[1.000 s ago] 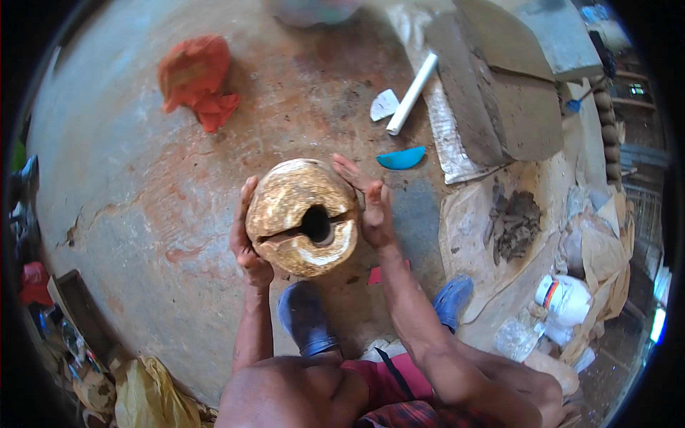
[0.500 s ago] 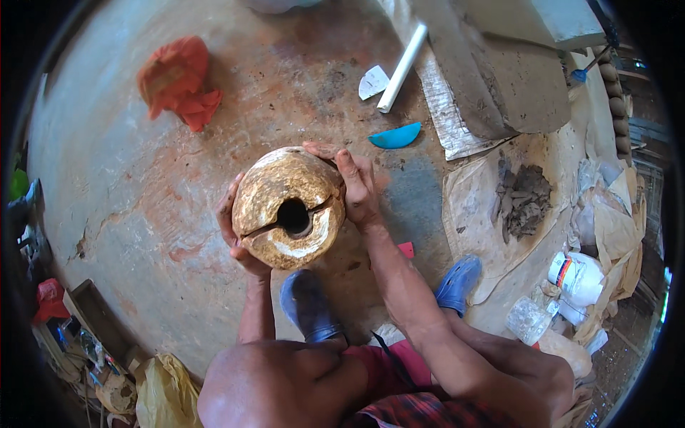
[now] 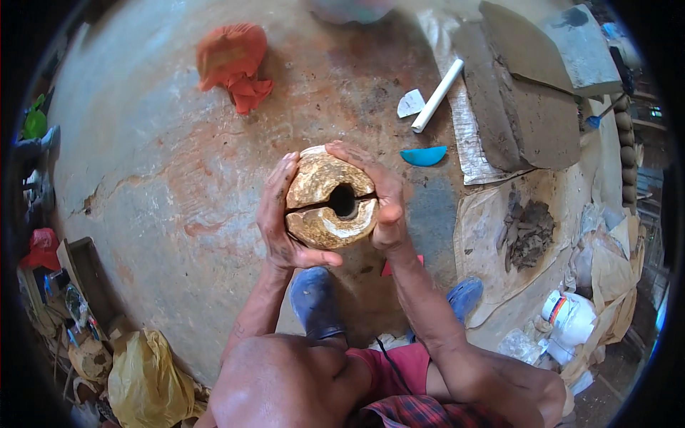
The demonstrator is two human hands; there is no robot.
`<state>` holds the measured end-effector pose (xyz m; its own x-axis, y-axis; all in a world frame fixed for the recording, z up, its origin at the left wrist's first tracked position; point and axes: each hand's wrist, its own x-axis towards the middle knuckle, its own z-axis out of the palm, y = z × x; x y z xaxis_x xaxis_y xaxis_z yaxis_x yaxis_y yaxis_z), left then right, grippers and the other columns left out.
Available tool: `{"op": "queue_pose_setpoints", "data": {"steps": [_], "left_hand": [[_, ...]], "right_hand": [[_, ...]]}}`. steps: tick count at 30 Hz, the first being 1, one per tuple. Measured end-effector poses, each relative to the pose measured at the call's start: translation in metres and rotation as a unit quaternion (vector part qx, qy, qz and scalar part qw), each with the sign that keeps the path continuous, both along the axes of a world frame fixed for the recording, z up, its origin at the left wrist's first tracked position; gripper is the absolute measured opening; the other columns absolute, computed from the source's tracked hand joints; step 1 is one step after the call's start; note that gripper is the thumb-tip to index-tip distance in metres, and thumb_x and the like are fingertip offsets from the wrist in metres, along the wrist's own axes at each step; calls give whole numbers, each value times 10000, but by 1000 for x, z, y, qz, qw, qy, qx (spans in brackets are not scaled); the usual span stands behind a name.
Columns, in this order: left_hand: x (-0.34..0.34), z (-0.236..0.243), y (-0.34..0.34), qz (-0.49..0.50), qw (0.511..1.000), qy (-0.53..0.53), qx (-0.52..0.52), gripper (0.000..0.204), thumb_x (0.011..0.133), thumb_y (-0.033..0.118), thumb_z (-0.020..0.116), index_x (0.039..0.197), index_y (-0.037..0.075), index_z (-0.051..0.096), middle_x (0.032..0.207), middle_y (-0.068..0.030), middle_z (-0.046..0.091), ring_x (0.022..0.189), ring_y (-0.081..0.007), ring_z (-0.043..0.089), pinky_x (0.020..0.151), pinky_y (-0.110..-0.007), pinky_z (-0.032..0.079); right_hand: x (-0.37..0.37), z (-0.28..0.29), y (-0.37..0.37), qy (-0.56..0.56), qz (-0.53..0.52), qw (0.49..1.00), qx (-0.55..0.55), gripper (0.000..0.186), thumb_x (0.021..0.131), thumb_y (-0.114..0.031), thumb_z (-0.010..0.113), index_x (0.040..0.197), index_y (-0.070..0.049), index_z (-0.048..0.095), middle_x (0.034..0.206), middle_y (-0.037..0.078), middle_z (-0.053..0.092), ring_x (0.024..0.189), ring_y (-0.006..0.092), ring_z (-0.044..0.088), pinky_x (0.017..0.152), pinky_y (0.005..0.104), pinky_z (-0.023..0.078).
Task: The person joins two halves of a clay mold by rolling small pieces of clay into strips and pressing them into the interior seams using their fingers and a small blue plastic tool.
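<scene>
Both hands (image 3: 276, 217) (image 3: 386, 194) half-open around split block (image 3: 320, 184)

Round split brown-and-white block with a centre hole (image 3: 317, 180): rough, matt, chalky, plaster-like. Long white plastic-looking tube (image 3: 437, 96) and teal plastic-looking half-disc (image 3: 424, 156) both smooth; large flat grey clay-like slabs (image 3: 546, 125) matt, fairly smooth, heap of grey clay-like lumps (image 3: 529, 235) rough, matt. Yellow plastic bag (image 3: 146, 385) thin, crinkled, some sheen; grey concrete floor (image 3: 157, 135) worn, stained, mostly matt.
</scene>
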<state>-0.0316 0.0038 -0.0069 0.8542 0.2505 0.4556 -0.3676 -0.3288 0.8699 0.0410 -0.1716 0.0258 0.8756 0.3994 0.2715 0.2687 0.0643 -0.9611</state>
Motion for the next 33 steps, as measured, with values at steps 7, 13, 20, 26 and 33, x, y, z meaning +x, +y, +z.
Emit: {"op": "queue_pose_setpoints", "data": {"steps": [7, 13, 20, 26, 33], "left_hand": [[3, 5, 1, 19, 998, -54, 24, 1249, 583, 884, 809, 1358, -74, 606, 1340, -321, 645, 1284, -465, 622, 1118, -557, 476], [5, 11, 4, 34, 994, -37, 100, 1271, 637, 944, 707, 1382, -79, 592, 1344, -290, 663, 1186, -412, 641, 1055, -513, 444], [-3, -15, 9, 8, 997, -70, 7, 1333, 535, 839, 875, 1469, -37, 504, 1436, -347, 561, 1333, -483, 572, 1134, -565, 456], [-4, -45, 11, -20, 998, -40, -41, 1423, 467, 817, 921, 1531, 7, 434, 1507, -337, 475, 1419, -461, 485, 1156, -558, 431], [-7, -47, 18, -31, 998, -52, 0, 1244, 626, 869, 804, 1495, 55, 446, 1479, -332, 500, 1364, -432, 526, 1142, -548, 451]], "right_hand": [[-3, -6, 4, -8, -29, 999, 30, 1187, 894, -950, 257, 1238, 94, 706, 1285, 264, 706, 1266, 388, 654, 1106, 470, 480], [-1, -5, 4, 31, -45, 998, 37, 1187, 875, -961, 306, 1263, 90, 698, 1303, 261, 701, 1284, 377, 646, 1114, 469, 477], [-1, -15, -11, -48, 13, 999, -19, 1250, 790, -997, 432, 1417, 74, 583, 1395, 269, 639, 1331, 432, 599, 1158, 513, 438], [-11, -56, -20, -72, -14, 996, -44, 1327, 685, -967, 630, 1533, 40, 463, 1510, 265, 536, 1436, 448, 489, 1217, 544, 365], [-13, -61, -16, -151, -52, 986, -54, 645, 1069, -442, 571, 1519, 9, 467, 1490, 256, 571, 1339, 398, 603, 1140, 529, 487]]}}
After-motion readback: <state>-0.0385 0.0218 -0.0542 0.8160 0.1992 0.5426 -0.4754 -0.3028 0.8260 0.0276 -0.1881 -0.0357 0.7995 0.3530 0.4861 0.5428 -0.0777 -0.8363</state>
